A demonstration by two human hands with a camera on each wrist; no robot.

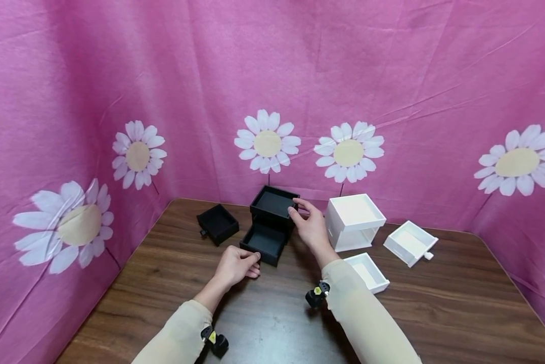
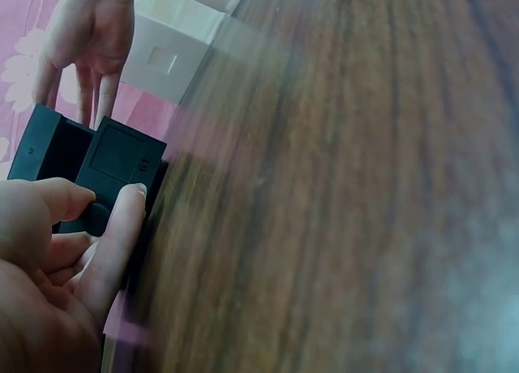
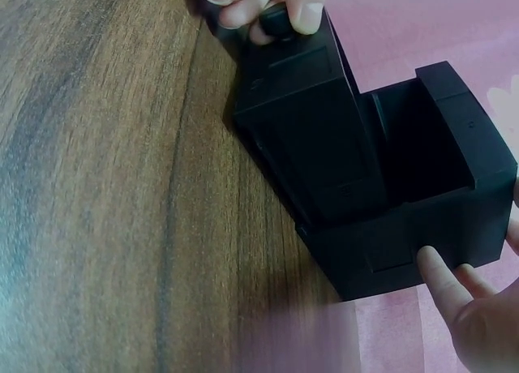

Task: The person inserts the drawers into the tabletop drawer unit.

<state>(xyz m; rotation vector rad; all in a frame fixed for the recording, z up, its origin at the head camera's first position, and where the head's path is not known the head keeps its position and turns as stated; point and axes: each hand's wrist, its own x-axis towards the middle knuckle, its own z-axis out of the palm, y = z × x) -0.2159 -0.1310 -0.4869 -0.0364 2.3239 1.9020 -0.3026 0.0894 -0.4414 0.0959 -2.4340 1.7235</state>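
Observation:
A small black cabinet stands on the table with its lower drawer pulled out at the front. My left hand pinches the round knob of that drawer between thumb and fingers. At the cabinet's upper right side, my right hand grips the casing. In the right wrist view, a fingertip presses the side wall while other fingers are partly cut off at the frame edge. The cabinet's upper opening shows no drawer in it. A loose black drawer lies left of the cabinet.
A white cabinet with an open front stands right of the black one. One white drawer lies to its right, another before it, partly behind my right forearm. A pink flowered curtain hangs behind the wooden table.

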